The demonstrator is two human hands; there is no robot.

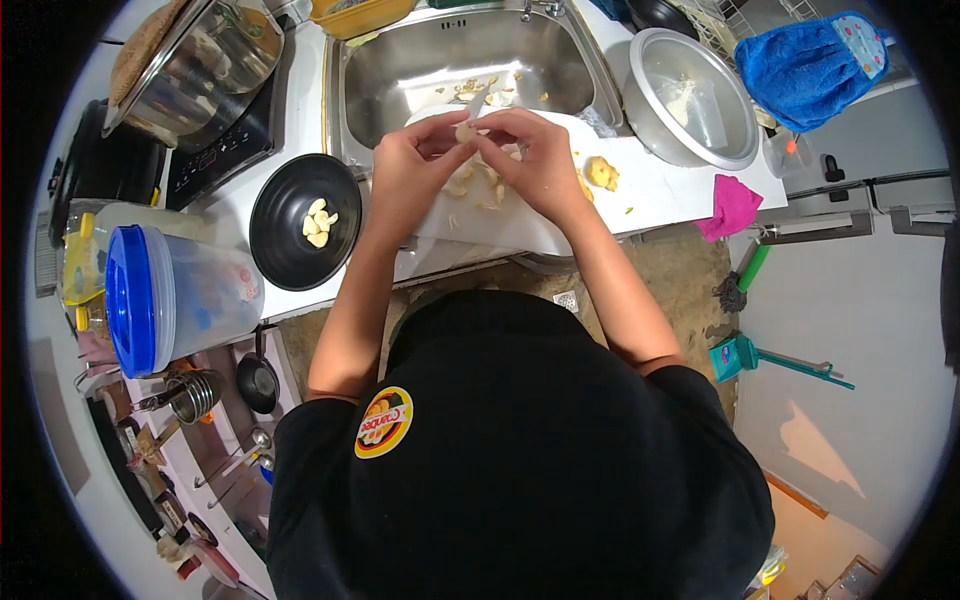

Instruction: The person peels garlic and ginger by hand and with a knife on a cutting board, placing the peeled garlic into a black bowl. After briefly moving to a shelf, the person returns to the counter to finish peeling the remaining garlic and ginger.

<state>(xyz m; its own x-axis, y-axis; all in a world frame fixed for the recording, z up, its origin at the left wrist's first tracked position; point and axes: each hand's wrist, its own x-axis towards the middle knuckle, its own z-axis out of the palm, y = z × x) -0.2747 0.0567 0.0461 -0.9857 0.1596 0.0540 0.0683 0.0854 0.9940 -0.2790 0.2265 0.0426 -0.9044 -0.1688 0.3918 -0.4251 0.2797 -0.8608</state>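
A pale garlic clove (464,132) is pinched between the fingertips of my left hand (412,160) and my right hand (538,165), which meet over the white cutting board (490,232). Just beyond the fingertips a knife blade (480,99) points toward the sink; its handle is hidden. Pale peels (486,188) lie scattered on the board under my hands. Left of my left arm, a black plate (280,238) holds several peeled garlic cloves (318,224). A piece of ginger (602,173) lies to the right of my right hand.
The steel sink (385,85) lies ahead, with scraps in it. A large metal basin (690,150) stands at right, near a pink cloth (730,207) over the counter edge. Left are a blue-lidded plastic container (205,295), an induction cooker (222,155) and a steel pot (215,75).
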